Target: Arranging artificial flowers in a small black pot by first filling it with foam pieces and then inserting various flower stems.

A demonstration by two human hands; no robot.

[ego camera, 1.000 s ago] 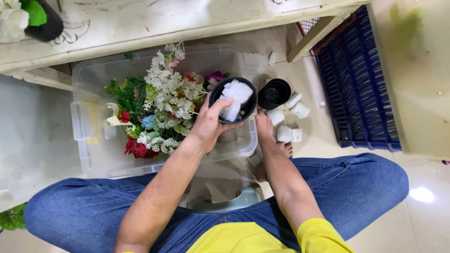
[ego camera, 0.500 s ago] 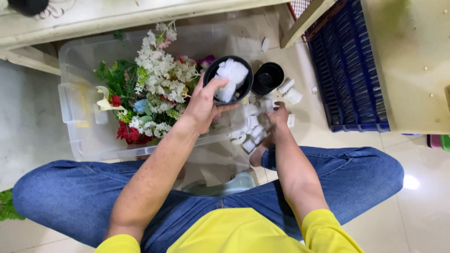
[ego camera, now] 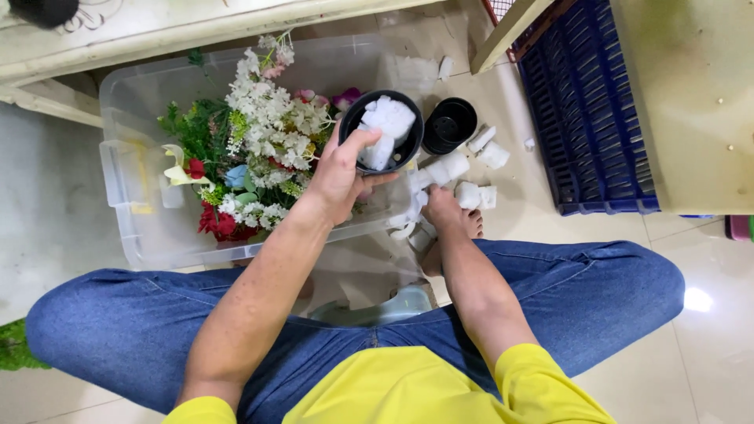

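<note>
Holding small black pot (ego camera: 408, 145) by near rim, left hand (ego camera: 339, 174) curled, thumb pinching white foam chunk (ego camera: 385, 126). Foam likely light, crumbly; squeeze softly. Right hand (ego camera: 441, 210) low among loose foam bits (ego camera: 471, 195); grip unclear.

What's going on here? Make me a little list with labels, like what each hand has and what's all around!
Left hand: left hand grips a black pot by its rim, thumb on the foam chunks inside.
Right hand: right hand is down at the white foam pieces on the floor; whether it holds one cannot be told.
Nearby: empty black pot on the floor.
Box: clear plastic bin full of fake flowers.
Right side: blue crate.
</note>
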